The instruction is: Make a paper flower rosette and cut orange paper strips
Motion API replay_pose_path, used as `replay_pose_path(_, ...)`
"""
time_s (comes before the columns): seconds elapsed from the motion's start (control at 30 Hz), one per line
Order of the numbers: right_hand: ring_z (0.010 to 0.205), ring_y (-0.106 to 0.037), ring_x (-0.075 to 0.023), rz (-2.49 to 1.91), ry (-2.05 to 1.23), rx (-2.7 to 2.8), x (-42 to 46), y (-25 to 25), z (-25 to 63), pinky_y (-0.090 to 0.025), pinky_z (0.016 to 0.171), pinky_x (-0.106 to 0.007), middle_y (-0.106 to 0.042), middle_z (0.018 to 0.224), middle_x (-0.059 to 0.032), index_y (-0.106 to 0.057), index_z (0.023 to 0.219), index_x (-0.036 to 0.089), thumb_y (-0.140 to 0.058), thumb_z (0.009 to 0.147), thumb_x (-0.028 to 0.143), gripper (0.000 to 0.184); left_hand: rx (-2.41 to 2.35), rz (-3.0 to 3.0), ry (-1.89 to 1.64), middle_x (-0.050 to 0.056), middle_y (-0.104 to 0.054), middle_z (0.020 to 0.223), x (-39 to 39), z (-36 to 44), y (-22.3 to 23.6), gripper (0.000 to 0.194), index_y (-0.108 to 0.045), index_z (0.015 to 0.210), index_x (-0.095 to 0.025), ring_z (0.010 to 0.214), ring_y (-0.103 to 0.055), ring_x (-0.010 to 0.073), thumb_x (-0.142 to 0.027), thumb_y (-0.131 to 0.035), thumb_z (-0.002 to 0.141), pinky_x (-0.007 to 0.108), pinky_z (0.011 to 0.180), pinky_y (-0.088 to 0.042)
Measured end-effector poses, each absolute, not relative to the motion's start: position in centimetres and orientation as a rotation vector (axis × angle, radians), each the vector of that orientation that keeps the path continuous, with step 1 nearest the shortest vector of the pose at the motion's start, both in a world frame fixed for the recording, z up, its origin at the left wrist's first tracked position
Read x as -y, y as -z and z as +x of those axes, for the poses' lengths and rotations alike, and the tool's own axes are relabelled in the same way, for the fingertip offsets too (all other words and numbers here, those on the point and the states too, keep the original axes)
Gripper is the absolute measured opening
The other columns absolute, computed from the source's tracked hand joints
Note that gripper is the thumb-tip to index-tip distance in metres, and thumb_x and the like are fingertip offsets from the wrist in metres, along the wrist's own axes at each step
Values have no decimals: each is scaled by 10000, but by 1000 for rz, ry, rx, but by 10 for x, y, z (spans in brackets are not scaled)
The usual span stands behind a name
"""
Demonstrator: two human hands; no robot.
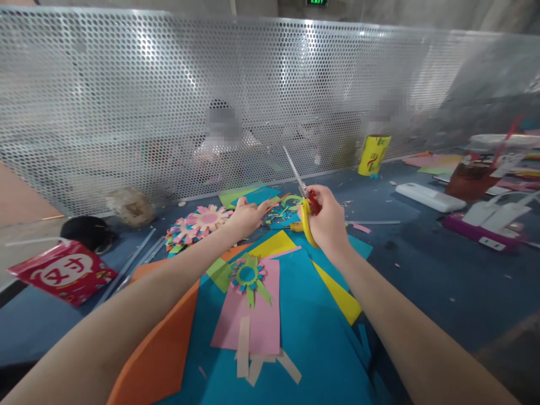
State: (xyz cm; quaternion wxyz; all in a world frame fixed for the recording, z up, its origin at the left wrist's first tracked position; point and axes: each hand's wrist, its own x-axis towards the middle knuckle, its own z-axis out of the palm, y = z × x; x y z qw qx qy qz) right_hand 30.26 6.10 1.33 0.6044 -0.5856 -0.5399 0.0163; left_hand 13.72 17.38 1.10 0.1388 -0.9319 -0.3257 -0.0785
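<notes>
Right hand [328, 218], one pair of scissors [306, 206]

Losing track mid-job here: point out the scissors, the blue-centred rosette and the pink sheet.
Scissors [302, 188]: head view, metal blade near the handles.
Blue-centred rosette [247, 274]: head view, its blue centre.
Pink sheet [265, 322]: head view, bare lower right part.

A dark blue table [422, 253] is bounded at the back by a perforated metal panel [126, 84], in which bright light is reflected in streaks. Above it, a grey wall [392, 11] is seen, and a green exit sign [317, 2] is lit.
</notes>
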Motion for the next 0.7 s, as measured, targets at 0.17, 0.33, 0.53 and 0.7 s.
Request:
replay_pose_path(0.17, 732, -626, -197, -1350, -15, 1246, -63, -9, 306, -478, 632, -305, -659, 788, -29, -553, 934, 229, -538, 645, 156, 298, 887, -2658, 295, 106, -674, 903, -192, 159, -34, 500, -353, 1333, -152, 898, -603, 229, -87, -353, 838, 397, 923, -270)
replay_pose_path(0.33, 666, -626, -196, -1389, -13, 1234, -61, -10, 307, -487, 577, -303, -658, 767, -22, -561, 951, 225, -548, 626, 130, 339, 1023, -2648, 388, 92, -663, 1038, -184, 164, -54, 519, -178, 1380, -142, 930, -611, 176, -117, -310, 878, 267, 795, -407)
replay_pose_path(0.53, 729, -636, -213, -1404, -36, 1275, -55, -12, 301, -500, 614, -312, -666, 793, -35, -573, 936, 219, -576, 627, 121, 324, 1196, -2598, 210, 94, -680, 882, -121, 99, -77, 363, -425, 1238, -157, 768, -648, 207, -246, -308, 907, 276, 662, -447)
replay_pose_path(0.7, 706, -648, -211, -1379, -104, 1359, -50, -13, 290, -507, 597, -300, -677, 792, -36, -574, 929, 227, -583, 632, 128, 314, 1501, -2567, 50, 115, -690, 843, -45, 11, -63, 536, -341, 1330, -138, 726, -657, 234, -340, -418, 840, 289, 620, -479)
